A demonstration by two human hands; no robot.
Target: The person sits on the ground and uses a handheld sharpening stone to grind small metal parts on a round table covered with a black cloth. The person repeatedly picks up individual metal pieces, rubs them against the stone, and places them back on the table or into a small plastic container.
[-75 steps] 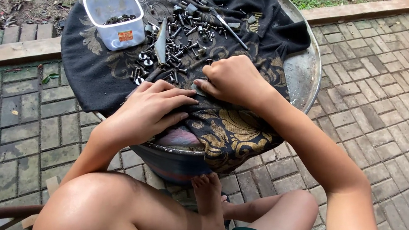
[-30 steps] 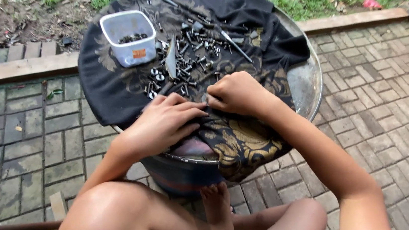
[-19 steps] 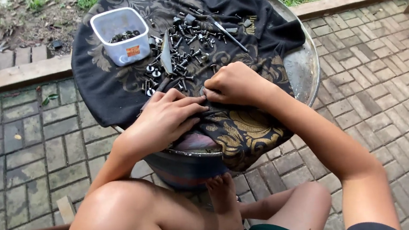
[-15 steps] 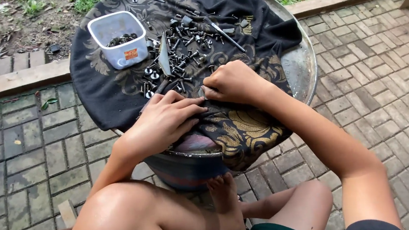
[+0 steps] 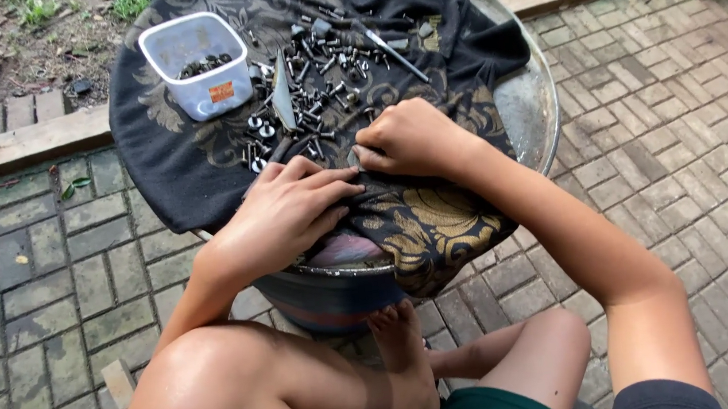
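There is a single view, from a camera on the person's head, looking steeply down and slightly forward. It sits close above the cloth-covered drum (image 5: 201, 171), with the person's own knees at the bottom edge and brick paving (image 5: 669, 139) all around.

A tub (image 5: 190, 65) stands left of bolts (image 5: 310, 103) on a cloth (image 5: 173, 161) over a drum (image 5: 533, 108).

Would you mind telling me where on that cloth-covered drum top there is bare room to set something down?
Free patches: the black cloth below the plastic tub, left of the left hand; and the bare metal rim right of the right hand. The middle is crowded with bolts and nuts and a long rod.
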